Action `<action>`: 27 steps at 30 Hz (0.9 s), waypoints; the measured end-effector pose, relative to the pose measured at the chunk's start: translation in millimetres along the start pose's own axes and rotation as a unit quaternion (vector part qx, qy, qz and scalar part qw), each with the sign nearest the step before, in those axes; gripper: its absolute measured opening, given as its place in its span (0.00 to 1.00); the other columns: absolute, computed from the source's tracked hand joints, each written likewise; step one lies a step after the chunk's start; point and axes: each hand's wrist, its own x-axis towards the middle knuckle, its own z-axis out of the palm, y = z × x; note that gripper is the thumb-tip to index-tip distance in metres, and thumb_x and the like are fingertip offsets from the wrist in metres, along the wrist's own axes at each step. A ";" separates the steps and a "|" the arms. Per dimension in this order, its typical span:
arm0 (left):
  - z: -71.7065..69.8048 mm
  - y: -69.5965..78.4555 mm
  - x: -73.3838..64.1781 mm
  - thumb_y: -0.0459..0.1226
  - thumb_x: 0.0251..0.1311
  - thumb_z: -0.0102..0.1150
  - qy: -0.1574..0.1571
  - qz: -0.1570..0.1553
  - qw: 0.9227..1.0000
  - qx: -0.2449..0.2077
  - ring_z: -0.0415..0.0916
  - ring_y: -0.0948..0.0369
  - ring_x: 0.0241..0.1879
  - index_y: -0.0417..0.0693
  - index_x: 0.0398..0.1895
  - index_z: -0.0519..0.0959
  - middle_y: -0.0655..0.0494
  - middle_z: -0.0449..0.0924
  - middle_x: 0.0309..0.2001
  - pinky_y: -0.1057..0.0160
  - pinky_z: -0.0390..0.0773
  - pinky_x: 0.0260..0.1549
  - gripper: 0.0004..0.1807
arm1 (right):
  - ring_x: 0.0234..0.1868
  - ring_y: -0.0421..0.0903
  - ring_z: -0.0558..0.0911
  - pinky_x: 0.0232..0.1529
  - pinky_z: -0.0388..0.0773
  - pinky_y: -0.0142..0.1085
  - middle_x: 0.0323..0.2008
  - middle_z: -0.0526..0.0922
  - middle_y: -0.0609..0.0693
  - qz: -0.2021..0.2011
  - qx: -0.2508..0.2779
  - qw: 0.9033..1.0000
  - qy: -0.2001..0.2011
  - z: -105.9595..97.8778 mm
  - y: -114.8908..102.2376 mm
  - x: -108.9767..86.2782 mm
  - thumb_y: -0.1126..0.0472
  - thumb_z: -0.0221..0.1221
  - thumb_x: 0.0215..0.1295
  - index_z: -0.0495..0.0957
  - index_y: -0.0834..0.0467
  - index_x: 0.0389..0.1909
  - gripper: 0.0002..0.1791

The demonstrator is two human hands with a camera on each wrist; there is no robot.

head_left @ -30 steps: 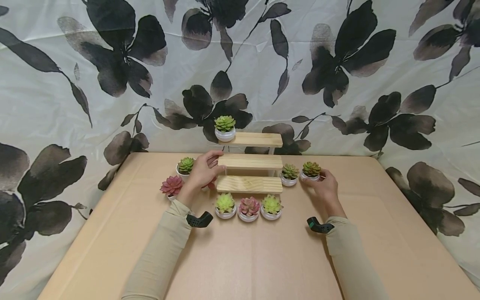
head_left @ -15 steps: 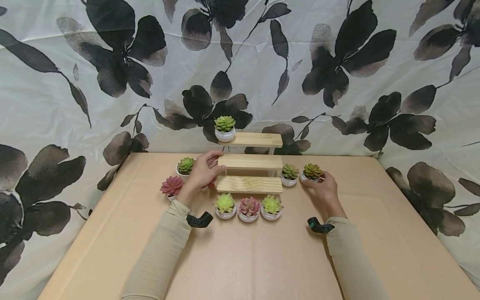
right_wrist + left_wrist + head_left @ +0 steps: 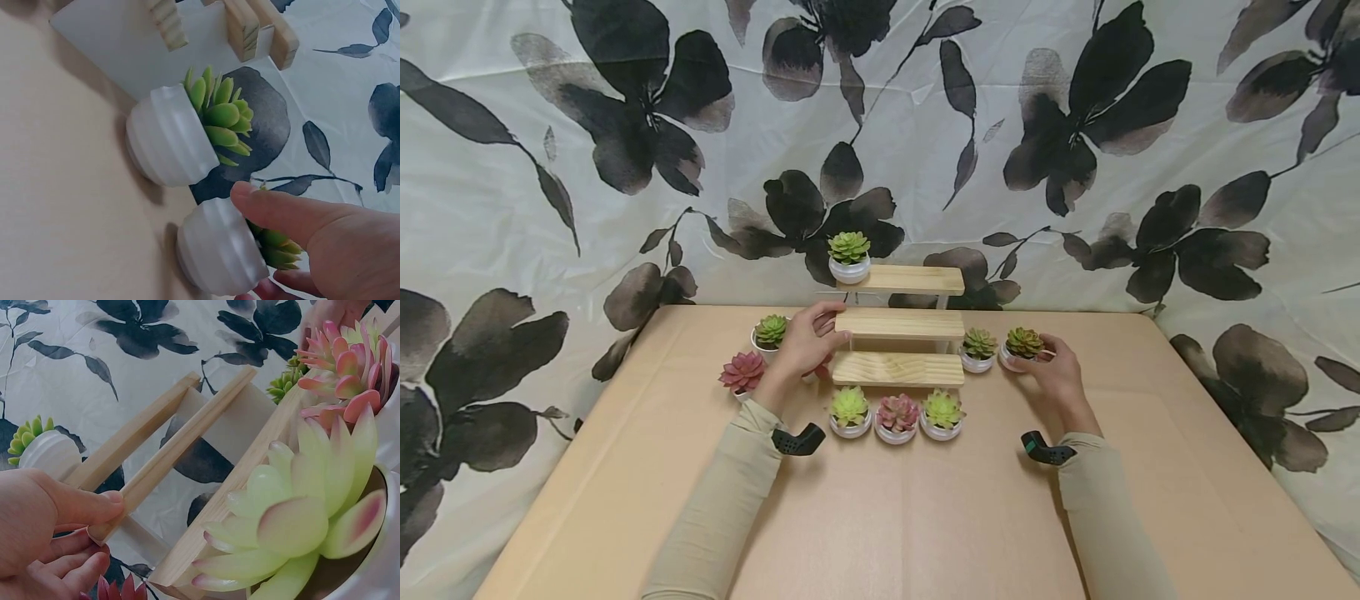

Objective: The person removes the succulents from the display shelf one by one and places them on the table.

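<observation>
My left hand [image 3: 807,339] grips the left end of the middle step of a three-tier wooden shelf [image 3: 898,323], thumb above and fingers below in the left wrist view. At the shelf's right stand two white pots with green succulents. My right hand [image 3: 1054,375] is around the outer potted succulent [image 3: 1022,344], its thumb [image 3: 250,194] by the rim and its fingers spread on the far side, loosely set. The inner potted succulent [image 3: 978,348] sits between that pot and the shelf. Another green potted succulent [image 3: 849,257] stands on the top step's left end.
Three potted succulents, a pink one [image 3: 898,415] between two pale green ones, line up before the shelf. Left of it are a green potted succulent [image 3: 770,333] and a red one [image 3: 743,373]. A floral cloth [image 3: 925,150] hangs behind the table [image 3: 895,517].
My right hand has shifted slightly to the right and its fingers have loosened from the outer pot, which stays in place. The left hand keeps its hold on the shelf.
</observation>
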 end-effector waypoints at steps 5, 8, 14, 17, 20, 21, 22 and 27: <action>1.2 1.2 -0.4 0.33 0.59 0.63 0.001 0.002 1.000 0.002 0.66 0.53 0.68 0.47 0.62 0.72 0.44 0.67 0.68 0.60 0.70 0.68 0.25 | 0.68 0.59 0.64 0.70 0.67 0.49 0.71 0.60 0.62 -0.015 0.017 1.000 0.011 -0.7 -2.4 -1.0 0.55 0.68 0.57 0.51 0.60 0.74 0.49; 1.5 1.8 -0.7 0.33 0.59 0.63 -0.001 0.004 1.000 0.002 0.66 0.52 0.68 0.46 0.62 0.72 0.43 0.67 0.68 0.59 0.69 0.68 0.26 | 0.69 0.58 0.64 0.72 0.65 0.48 0.70 0.61 0.61 -0.025 0.029 0.999 0.024 -1.2 -4.2 -1.2 0.56 0.69 0.57 0.51 0.59 0.74 0.49; 0.8 1.8 -1.5 0.33 0.59 0.63 0.003 0.000 1.000 0.005 0.66 0.53 0.68 0.47 0.62 0.72 0.44 0.67 0.68 0.59 0.69 0.68 0.25 | 0.71 0.56 0.63 0.73 0.64 0.45 0.70 0.63 0.59 -0.040 0.049 0.997 0.038 -3.3 -9.6 -1.8 0.55 0.69 0.57 0.54 0.58 0.74 0.47; 0.8 0.4 -0.8 0.33 0.60 0.63 0.001 -0.004 1.000 0.004 0.66 0.53 0.68 0.47 0.62 0.72 0.45 0.67 0.69 0.59 0.69 0.68 0.25 | 0.70 0.55 0.64 0.73 0.64 0.44 0.69 0.65 0.60 -0.055 0.056 0.996 0.048 -4.9 -11.5 -1.8 0.56 0.69 0.57 0.57 0.59 0.72 0.45; 1.0 -0.6 0.1 0.33 0.60 0.63 -0.003 -0.008 1.000 0.003 0.66 0.54 0.69 0.47 0.62 0.72 0.45 0.66 0.69 0.60 0.69 0.68 0.26 | 0.69 0.56 0.65 0.73 0.64 0.44 0.68 0.66 0.61 -0.071 0.049 0.994 0.060 -6.2 -14.0 -2.6 0.57 0.68 0.57 0.58 0.60 0.71 0.44; 1.2 -0.5 0.2 0.33 0.60 0.63 -0.004 -0.008 1.000 0.002 0.66 0.53 0.69 0.47 0.62 0.72 0.45 0.66 0.69 0.60 0.69 0.68 0.26 | 0.69 0.56 0.66 0.73 0.65 0.44 0.68 0.67 0.60 -0.075 0.044 0.994 0.064 -6.5 -15.0 -3.1 0.57 0.69 0.57 0.59 0.60 0.71 0.43; 1.4 -0.5 0.3 0.33 0.60 0.63 -0.005 -0.009 1.000 0.002 0.65 0.54 0.69 0.47 0.62 0.72 0.45 0.66 0.69 0.60 0.69 0.68 0.26 | 0.69 0.56 0.66 0.73 0.65 0.44 0.67 0.67 0.60 -0.080 0.038 0.994 0.066 -6.7 -16.4 -4.0 0.57 0.69 0.57 0.59 0.60 0.71 0.43; 1.3 1.1 -0.5 0.32 0.59 0.63 -0.002 -0.009 1.000 -0.007 0.65 0.53 0.69 0.47 0.62 0.72 0.43 0.65 0.70 0.59 0.69 0.68 0.26 | 0.68 0.55 0.68 0.72 0.66 0.45 0.66 0.69 0.60 -0.101 0.030 0.993 0.061 -6.1 -27.4 -9.1 0.56 0.68 0.57 0.60 0.60 0.70 0.42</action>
